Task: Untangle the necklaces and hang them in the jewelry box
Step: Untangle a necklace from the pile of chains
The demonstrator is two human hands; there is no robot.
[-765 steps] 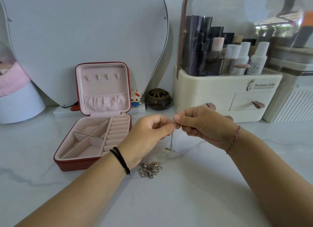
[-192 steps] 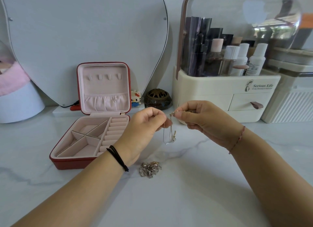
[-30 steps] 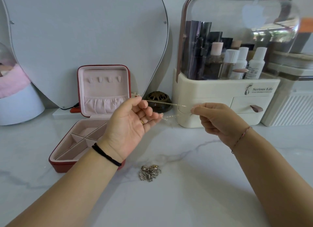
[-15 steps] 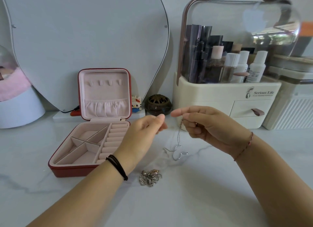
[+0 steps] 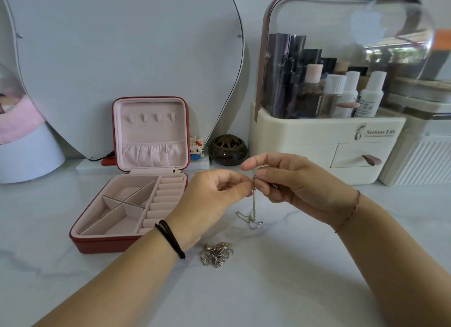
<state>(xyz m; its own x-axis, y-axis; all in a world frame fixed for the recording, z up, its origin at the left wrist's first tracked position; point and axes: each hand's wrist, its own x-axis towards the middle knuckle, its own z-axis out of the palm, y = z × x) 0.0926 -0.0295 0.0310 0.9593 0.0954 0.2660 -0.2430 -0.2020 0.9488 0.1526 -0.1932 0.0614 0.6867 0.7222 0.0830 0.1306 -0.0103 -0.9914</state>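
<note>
Standing open at the left of the white marble tabletop (image 5: 268, 292), the red jewelry box (image 5: 102, 246) shows its pink lining, its lid upright in front of a heart-shaped mirror (image 5: 122, 46), with four small hooks (image 5: 151, 117) in a row near the lid's top. Just right of the box, the left hand (image 5: 214, 199), a black hair tie (image 5: 170, 238) on its wrist, pinches the top of a thin silver necklace (image 5: 253, 208) between thumb and fingertips. Below that hand, nearer the camera, a tangled heap of necklaces (image 5: 216, 254) lies on the tabletop, apart from the box. The pinched necklace hangs straight down, its lower loops at the tabletop; whether they touch it is unclear. The right hand (image 5: 297, 187) meets the left at the same spot, curled fingers gripping the chain's upper end, forefinger stretched out above. Behind it stands a cream cosmetics organizer (image 5: 305, 136) holding bottles under a clear cover.
</note>
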